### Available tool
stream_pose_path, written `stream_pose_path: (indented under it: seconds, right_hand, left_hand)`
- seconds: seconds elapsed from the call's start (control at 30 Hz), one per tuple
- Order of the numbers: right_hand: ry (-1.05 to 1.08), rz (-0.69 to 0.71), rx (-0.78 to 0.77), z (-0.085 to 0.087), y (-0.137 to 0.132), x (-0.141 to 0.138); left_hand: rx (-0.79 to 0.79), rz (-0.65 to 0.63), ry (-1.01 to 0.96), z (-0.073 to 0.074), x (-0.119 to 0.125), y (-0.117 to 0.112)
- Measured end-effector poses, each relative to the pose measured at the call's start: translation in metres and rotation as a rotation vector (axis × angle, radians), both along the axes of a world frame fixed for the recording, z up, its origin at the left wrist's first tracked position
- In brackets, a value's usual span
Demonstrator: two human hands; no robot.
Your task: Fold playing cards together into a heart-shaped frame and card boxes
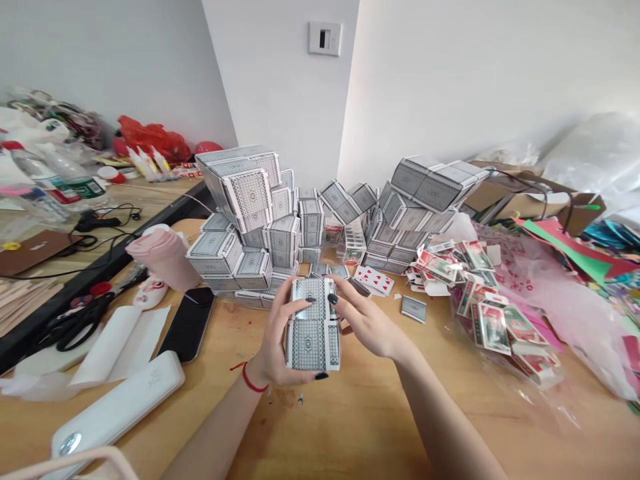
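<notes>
Card block (309, 360) sits between both hands: the left hand (274, 337) curls round its left side, one digit on the top face, another along the near end; the right hand (369, 323) bends its fingers to the right edge, pinching or merely pressing, I cannot tell. It looks light and boxy, probably slick-faced and fairly stiff, with seams that could crush or part; broad sides suit a flat, gentle grip. Similar stacks (218, 247) stand beyond the left hand.
</notes>
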State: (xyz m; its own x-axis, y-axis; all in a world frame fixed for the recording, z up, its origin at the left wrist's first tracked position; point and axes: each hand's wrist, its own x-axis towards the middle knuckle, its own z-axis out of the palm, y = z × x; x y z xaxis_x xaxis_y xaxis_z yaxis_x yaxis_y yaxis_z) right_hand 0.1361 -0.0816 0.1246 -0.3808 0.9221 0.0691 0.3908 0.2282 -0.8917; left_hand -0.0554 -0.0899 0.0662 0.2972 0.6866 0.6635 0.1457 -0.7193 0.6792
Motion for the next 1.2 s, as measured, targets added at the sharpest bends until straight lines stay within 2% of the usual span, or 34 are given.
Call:
stream_pose_path:
  seconds: [0.27, 0.53, 0.8, 1.0, 1.2]
  right_hand:
    - [-0.103, 0.032, 0.084, 0.014, -0.003, 0.001]
    - [-0.199, 0.057, 0.111, 0.025, -0.007, 0.006]
    - [-0.07, -0.024, 0.032, 0.029, -0.021, 0.009]
    - [-0.129, -0.176, 0.121, 0.025, -0.019, 0.007]
    - [-0.236, -0.223, 0.291, 0.022, -0.015, -0.003]
  left_hand:
    - [0.095, 0.053, -0.005, -0.003, 0.0, 0.001]
    - [0.131, 0.052, 0.026, -0.005, 0.0, 0.003]
    - [0.226, 0.019, 0.111, 0.006, 0.009, -0.002]
    - [0.335, 0.101, 0.171, 0.007, 0.014, -0.005]
    - [0.359, 0.163, 0.184, 0.009, 0.007, -0.002]
